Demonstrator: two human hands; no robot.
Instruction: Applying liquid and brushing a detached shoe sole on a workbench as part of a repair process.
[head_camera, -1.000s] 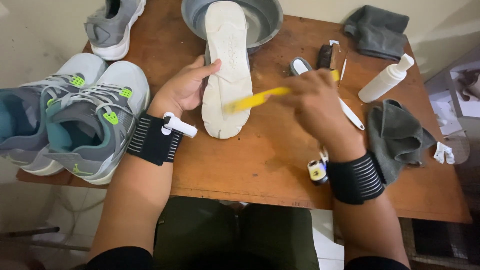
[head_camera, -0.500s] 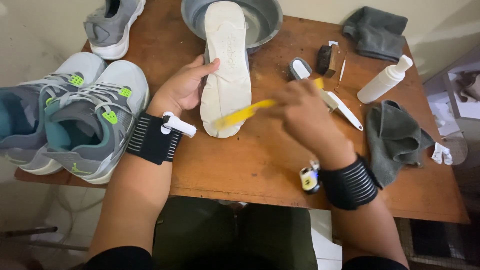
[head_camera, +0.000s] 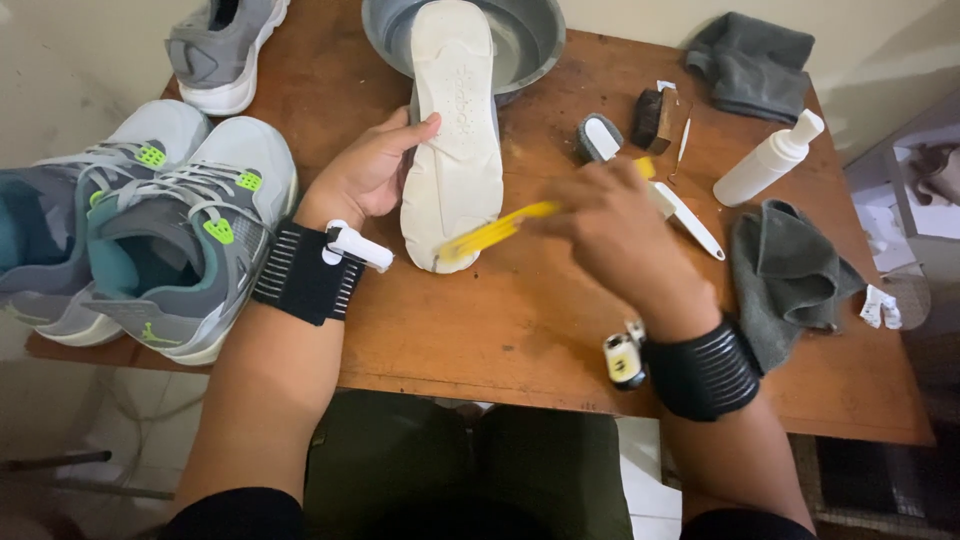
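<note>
Gripping the side of a white shoe sole (head_camera: 455, 140), the left hand (head_camera: 365, 175) curls its fingers against the sole's edge with the thumb laid across the top, so the sole lies just to that hand's right, turned bottom up, its far end resting on the rim of a grey basin (head_camera: 530, 35). The right hand (head_camera: 615, 235) is closed around a yellow brush (head_camera: 495, 232), whose tip meets the near end of the sole, to this hand's left; the hand and brush are blurred, so the bristles are hard to make out. Beyond the right hand lie a small grey-and-white brush (head_camera: 598, 138), a dark brush (head_camera: 655, 115) and a white tool (head_camera: 690, 215). Farther to its right stands a plain white pump bottle (head_camera: 768, 160), lying tilted, beside a grey cloth (head_camera: 790, 280). Left of the left hand sit grey sneakers with green accents (head_camera: 170, 235), partly cut off at the frame's edge, all on the wooden table (head_camera: 520, 320).
</note>
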